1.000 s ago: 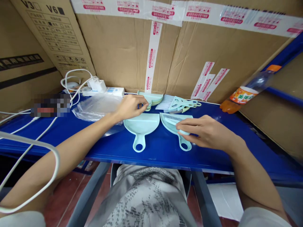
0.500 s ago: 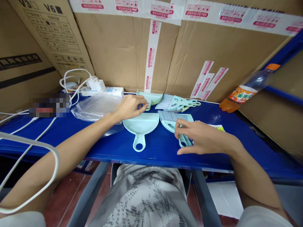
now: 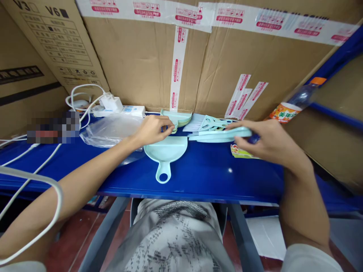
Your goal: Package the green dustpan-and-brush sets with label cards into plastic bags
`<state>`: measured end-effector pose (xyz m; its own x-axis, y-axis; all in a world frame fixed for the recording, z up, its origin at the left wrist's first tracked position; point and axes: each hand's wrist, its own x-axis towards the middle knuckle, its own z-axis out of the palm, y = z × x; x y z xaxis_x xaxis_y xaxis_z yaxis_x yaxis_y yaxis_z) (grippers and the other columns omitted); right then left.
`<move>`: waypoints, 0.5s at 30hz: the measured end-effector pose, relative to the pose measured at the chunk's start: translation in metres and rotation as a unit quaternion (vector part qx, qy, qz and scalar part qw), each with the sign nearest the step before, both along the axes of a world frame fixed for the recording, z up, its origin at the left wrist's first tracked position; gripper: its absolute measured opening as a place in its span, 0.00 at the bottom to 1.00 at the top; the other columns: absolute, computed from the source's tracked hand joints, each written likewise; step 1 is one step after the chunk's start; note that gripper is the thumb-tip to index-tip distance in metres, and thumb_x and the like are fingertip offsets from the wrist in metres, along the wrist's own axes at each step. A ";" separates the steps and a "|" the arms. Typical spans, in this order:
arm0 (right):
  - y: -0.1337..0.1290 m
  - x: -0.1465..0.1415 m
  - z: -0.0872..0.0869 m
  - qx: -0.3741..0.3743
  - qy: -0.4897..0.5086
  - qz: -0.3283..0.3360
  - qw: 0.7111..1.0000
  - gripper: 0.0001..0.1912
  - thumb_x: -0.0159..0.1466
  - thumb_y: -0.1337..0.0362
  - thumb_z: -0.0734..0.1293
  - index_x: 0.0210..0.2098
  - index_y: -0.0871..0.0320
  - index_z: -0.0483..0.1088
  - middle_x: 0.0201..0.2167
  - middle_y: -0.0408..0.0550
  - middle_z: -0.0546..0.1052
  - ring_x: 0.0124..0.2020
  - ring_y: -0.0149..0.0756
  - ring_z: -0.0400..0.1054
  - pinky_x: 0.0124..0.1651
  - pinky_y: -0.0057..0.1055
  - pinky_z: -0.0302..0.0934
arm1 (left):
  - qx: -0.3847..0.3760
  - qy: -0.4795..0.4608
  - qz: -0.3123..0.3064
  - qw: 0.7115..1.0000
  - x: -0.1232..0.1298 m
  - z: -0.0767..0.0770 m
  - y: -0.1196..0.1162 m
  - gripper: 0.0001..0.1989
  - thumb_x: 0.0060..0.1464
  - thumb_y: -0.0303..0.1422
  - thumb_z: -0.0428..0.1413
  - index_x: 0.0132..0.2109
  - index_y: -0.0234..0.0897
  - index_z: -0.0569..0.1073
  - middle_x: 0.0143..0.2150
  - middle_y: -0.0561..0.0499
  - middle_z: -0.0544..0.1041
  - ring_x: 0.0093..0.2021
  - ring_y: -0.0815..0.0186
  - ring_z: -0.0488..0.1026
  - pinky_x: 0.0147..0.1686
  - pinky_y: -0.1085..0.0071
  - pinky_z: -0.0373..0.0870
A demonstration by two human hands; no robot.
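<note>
A person in a grey patterned shirt (image 3: 172,238) sits at a blue table (image 3: 198,170), bare forearms stretched over its top, where a flat dustpan (image 3: 167,151) in pale mint green lies with its ringed handle toward the sitter. To the right of the flat dustpan, the right hand (image 3: 266,139) grasps a dustpan-and-brush set (image 3: 218,136) of the same colour by its handle end, between thumb and fingers, the set seen nearly edge-on with its bristled end reaching toward the flat dustpan's rear right corner. The left hand (image 3: 155,130) is at the flat dustpan's rear left edge, fingers curled and fingertips at the near end of a stack of dustpans (image 3: 185,118); whether they grip it cannot be told. That stack sits just behind the flat dustpan, and several brushes (image 3: 217,122) lie behind it to the right, partly screened by the set in hand. A colourful packet (image 3: 244,152), partly covered by the right hand, rests to the flat dustpan's right, and an orange-capped bottle (image 3: 295,100) shows farther off on that side. To the flat dustpan's left lie clear plastic bags (image 3: 110,130), backed by a white power strip (image 3: 133,110), while a cardboard wall (image 3: 141,56) crossed by printed tape (image 3: 178,68) rises behind the flat dustpan
</note>
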<state>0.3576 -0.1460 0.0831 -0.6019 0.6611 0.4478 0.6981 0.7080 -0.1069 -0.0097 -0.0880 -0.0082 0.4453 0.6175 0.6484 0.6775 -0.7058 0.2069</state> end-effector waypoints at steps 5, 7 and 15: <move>0.023 0.013 0.001 0.063 0.213 -0.037 0.974 0.09 0.66 0.63 0.72 0.45 0.57 0.82 0.28 0.44 0.83 0.27 0.37 0.77 0.33 0.33 0.68 | -0.144 -0.197 -0.031 0.969 0.001 0.009 -0.001 0.14 0.63 0.41 0.61 0.34 0.36 0.83 0.32 0.46 0.85 0.29 0.62 0.80 0.31 0.67 0.73; 0.030 0.012 -0.004 0.068 0.288 -0.014 0.955 0.09 0.65 0.64 0.75 0.45 0.56 0.83 0.32 0.46 0.85 0.28 0.38 0.80 0.32 0.34 0.71 | -0.212 -0.304 -0.055 0.927 0.000 0.015 -0.001 0.13 0.61 0.41 0.64 0.35 0.34 0.83 0.33 0.44 0.85 0.29 0.62 0.81 0.29 0.68 0.74; 0.027 -0.007 -0.021 0.108 0.360 0.126 0.918 0.11 0.65 0.62 0.77 0.47 0.52 0.84 0.46 0.48 0.89 0.41 0.45 0.85 0.44 0.41 0.79 | -0.484 -0.436 -0.177 0.738 0.006 0.025 -0.007 0.27 0.63 0.55 0.63 0.49 0.33 0.81 0.47 0.34 0.87 0.43 0.50 0.87 0.34 0.64 0.83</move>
